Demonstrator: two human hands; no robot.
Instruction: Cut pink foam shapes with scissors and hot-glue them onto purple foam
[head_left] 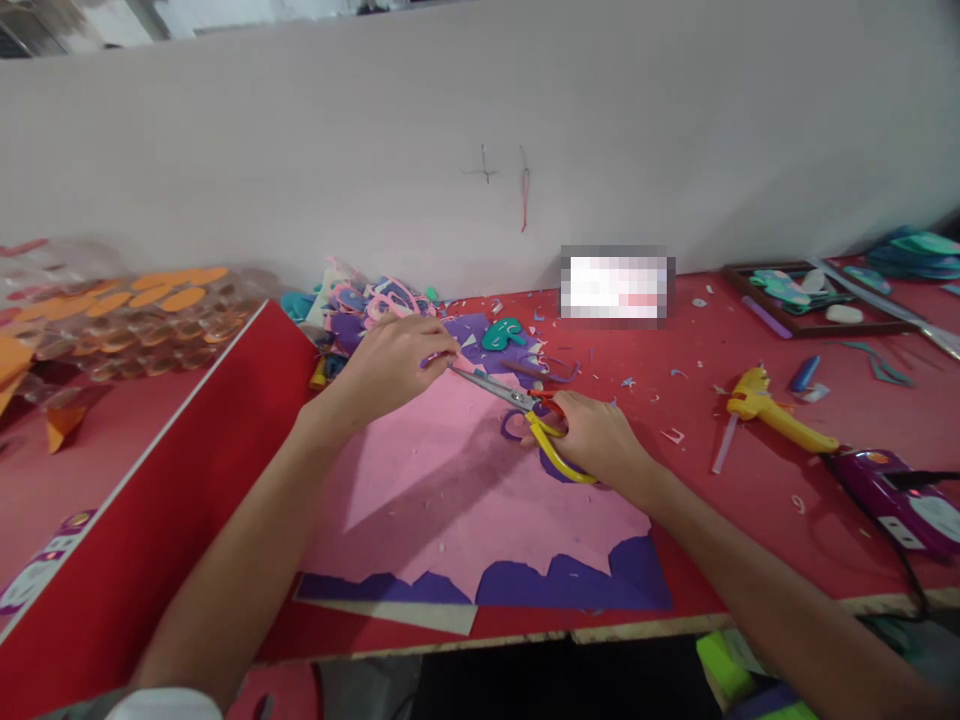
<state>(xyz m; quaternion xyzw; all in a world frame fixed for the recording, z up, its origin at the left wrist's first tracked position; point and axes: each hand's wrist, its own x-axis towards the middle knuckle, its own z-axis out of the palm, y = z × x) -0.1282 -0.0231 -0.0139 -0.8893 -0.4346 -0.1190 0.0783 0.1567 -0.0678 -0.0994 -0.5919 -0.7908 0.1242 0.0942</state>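
Note:
My right hand (pixel 600 440) grips yellow-handled scissors (pixel 517 405), whose blades point left toward my left hand (pixel 394 360). My left hand pinches a small purple foam piece (pixel 437 357) at the blade tips. Both hands hover over a pink foam sheet (pixel 450 490) lying on a purple sheet (pixel 577 580) on the red table (pixel 720 520). A teal cut-out shape (pixel 504 335) lies just beyond the scissors.
A heap of pink and purple foam scraps (pixel 367 300) sits by the wall. A yellow glue gun (pixel 780 415) and a purple tool (pixel 892 495) lie to the right, a tray of teal shapes (pixel 810 295) beyond them. A bag of orange cut-outs (pixel 135 310) lies left.

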